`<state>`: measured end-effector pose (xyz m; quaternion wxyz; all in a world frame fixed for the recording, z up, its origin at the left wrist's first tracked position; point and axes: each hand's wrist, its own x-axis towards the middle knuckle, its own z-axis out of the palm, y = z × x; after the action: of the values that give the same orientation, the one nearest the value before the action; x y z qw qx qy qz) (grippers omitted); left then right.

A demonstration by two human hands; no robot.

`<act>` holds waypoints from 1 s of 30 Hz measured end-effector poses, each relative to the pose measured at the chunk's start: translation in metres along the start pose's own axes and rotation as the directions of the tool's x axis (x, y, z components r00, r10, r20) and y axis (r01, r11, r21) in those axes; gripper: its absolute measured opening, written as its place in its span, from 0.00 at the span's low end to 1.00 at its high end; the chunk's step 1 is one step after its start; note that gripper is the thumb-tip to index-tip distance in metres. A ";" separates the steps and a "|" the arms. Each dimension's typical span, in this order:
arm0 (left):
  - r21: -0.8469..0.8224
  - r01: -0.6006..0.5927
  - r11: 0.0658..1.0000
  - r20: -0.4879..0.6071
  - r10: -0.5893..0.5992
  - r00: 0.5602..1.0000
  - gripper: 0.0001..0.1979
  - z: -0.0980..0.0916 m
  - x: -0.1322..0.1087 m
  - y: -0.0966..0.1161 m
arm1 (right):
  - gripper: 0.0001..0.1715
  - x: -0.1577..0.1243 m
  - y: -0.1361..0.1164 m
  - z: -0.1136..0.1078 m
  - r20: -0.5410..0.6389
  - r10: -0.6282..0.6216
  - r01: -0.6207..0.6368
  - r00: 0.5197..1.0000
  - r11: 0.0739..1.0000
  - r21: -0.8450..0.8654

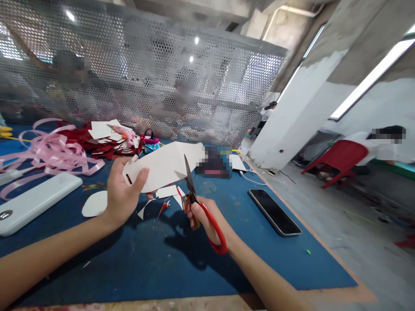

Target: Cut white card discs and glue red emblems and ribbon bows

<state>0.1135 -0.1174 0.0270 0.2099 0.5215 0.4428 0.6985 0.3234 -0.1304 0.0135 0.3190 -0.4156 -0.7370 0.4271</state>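
Note:
My left hand [122, 193] grips a white sheet of card [165, 165] by its left end, thumb on top, and holds it above the blue mat [155, 259]. My right hand [205, 218] is closed round red-handled scissors [212, 229]. Their blades [189, 179] point up and meet the card's lower edge. Small white and red offcuts [165, 196] lie on the mat just under the card.
A white power bank [34, 202] and a white cut-out [94, 204] lie at left, with pink ribbon [48, 153] and red and white paper scraps [103, 138] behind. A black phone [274, 211] rests at right. A perforated metal screen [145, 82] stands behind; a red chair [340, 162] stands far right.

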 end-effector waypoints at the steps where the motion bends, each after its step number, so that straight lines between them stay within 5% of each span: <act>1: -0.002 -0.008 1.000 0.005 0.008 1.000 0.14 0.000 0.000 0.000 | 0.31 0.000 0.000 0.000 -0.001 0.000 0.000 1.000 1.000 0.003; 30: -0.023 0.006 1.000 0.005 -0.006 1.000 0.14 -0.001 -0.001 0.002 | 0.30 0.000 -0.001 0.001 -0.024 -0.001 0.000 1.000 0.999 -0.034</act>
<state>0.1131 -0.1195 0.0277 0.2190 0.5192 0.4361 0.7016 0.3223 -0.1311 0.0138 0.3209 -0.4259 -0.7402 0.4095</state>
